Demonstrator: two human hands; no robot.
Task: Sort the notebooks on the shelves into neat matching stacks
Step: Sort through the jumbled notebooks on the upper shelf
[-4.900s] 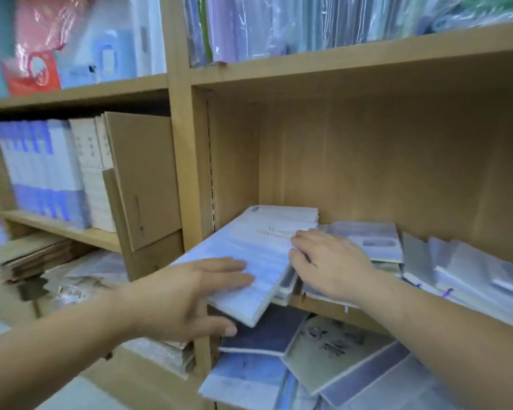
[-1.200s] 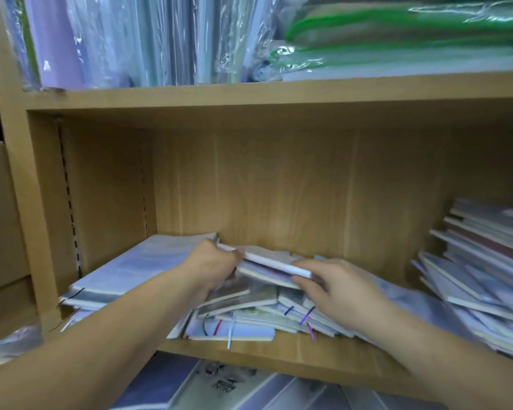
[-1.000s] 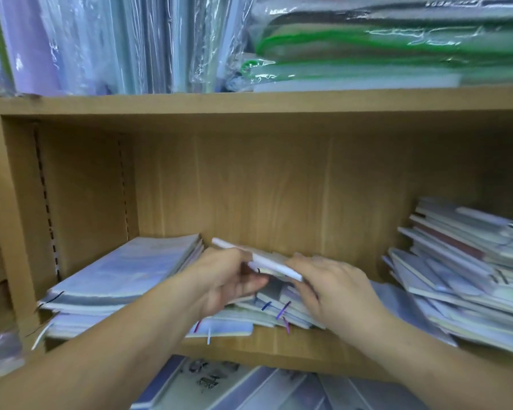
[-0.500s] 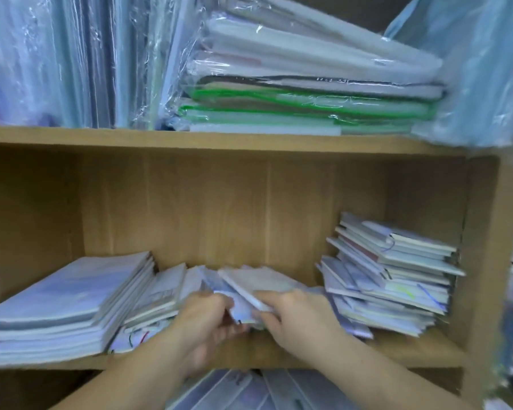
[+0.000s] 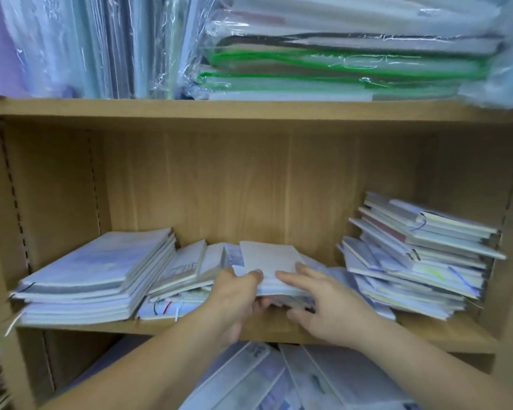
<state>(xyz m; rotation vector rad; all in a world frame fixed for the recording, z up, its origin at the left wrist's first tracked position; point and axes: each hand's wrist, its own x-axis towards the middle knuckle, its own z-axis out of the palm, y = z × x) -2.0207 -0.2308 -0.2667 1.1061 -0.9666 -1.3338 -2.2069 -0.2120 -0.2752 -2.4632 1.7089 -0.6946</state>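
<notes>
On the wooden shelf [image 5: 279, 328] a neat stack of large pale-blue notebooks [image 5: 101, 270] lies at the left. A loose middle pile of small white notebooks [image 5: 187, 270] leans against it. My left hand [image 5: 234, 297] grips a small bundle of white notebooks [image 5: 270, 261] at its front left corner, thumb on top and fingers underneath. My right hand [image 5: 329, 300] rests on the bundle's right side with fingers spread and fairly straight. A crooked stack of small notebooks [image 5: 418, 255] with ribbon markers sits at the right.
The shelf above holds plastic-wrapped folders [image 5: 338, 63] and upright sleeves [image 5: 86, 45]. More notebooks [image 5: 279, 380] lie scattered on the shelf below. Side panels [image 5: 0, 232] close the compartment left and right, with bare board between the middle pile and the right stack.
The view has shifted right and come closer to this compartment. Both hands have gathered small notebooks from the middle pile into one bundle and still have it between them.
</notes>
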